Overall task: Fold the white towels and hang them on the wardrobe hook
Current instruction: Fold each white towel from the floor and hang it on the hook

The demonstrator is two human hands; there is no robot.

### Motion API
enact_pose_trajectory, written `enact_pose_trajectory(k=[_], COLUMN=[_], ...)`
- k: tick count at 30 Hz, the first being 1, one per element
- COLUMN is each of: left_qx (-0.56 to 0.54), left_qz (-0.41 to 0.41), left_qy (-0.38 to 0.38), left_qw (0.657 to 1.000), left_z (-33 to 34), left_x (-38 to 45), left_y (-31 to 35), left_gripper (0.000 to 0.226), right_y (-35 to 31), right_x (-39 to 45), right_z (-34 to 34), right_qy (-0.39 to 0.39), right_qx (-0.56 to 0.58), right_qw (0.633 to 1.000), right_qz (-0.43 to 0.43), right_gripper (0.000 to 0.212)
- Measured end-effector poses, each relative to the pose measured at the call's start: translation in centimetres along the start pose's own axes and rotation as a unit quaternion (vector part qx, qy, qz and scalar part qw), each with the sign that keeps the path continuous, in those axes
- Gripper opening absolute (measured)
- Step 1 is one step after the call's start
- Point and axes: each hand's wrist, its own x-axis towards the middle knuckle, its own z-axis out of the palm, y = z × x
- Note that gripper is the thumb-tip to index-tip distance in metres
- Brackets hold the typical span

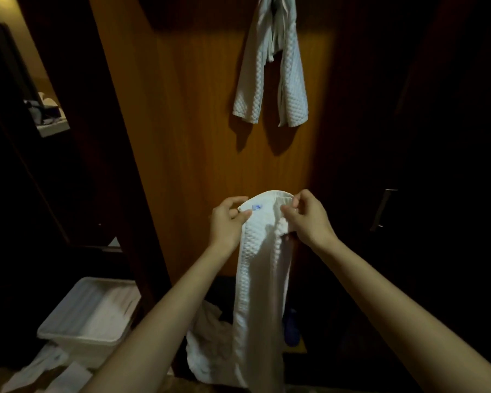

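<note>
Both hands (pixel 230 219) (pixel 309 219) raised, pinching towel (pixel 262 251)

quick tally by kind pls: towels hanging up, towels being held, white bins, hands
Towels hanging on the wardrobe: 1, the hung towel
Towels being held: 1, the held towel, pinched at its top by the left hand and the right hand
White bins: 1, the bin on the floor
Hands: 2
Total: 5

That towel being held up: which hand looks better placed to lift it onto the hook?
Probably the right hand: it grips the towel almost directly below the hanging towel; the left hand is further aside.
</note>
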Motion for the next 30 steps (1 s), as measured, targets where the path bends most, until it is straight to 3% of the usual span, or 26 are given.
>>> enact_pose_trajectory(k=[3, 6, 9, 11, 19, 26, 30], left_qx=[-0.006, -0.007, -0.019, -0.036, -0.078, -0.071, -0.103], left_qz=[0.035, 0.047, 0.052, 0.047, 0.035, -0.009, -0.042], left_qy=[0.005, 0.011, 0.002, -0.004, -0.066, -0.095, -0.109], left_qw=[0.999, 0.999, 0.998, 0.998, 0.994, 0.993, 0.988], left_z=[0.0, -0.3, -0.1, 0.0, -0.4, -0.7, -0.8], left_x=[-0.1, -0.1, -0.3, -0.5, -1.2, -0.9, -1.2], left_y=[0.6, 0.8, 0.7, 0.5, 0.4, 0.3, 0.2], left_gripper=[0.028, 0.029, 0.029, 0.027, 0.025, 0.027, 0.022], right_y=[-0.4, -0.9, -1.7, -2.1, -3.2, -3.3, -3.2], right_x=[-0.2, -0.3, -0.2, -0.2, 0.0, 0.1, 0.1], right_z=[-0.8, -1.3, -1.2, -1.0, -0.2, 0.2, 0.2], right_qy=[-0.046, -0.122, -0.241, -0.295, -0.195, -0.218, -0.178], right_qx=[0.043, 0.003, -0.027, -0.094, -0.088, -0.154, -0.183], right_qw=[0.997, 0.991, 0.97, 0.95, 0.974, 0.961, 0.965], right_qz=[-0.04, -0.057, -0.016, -0.027, -0.073, -0.078, -0.059], right_gripper=[0.003, 0.013, 0.003, 0.017, 0.019, 0.024, 0.023])
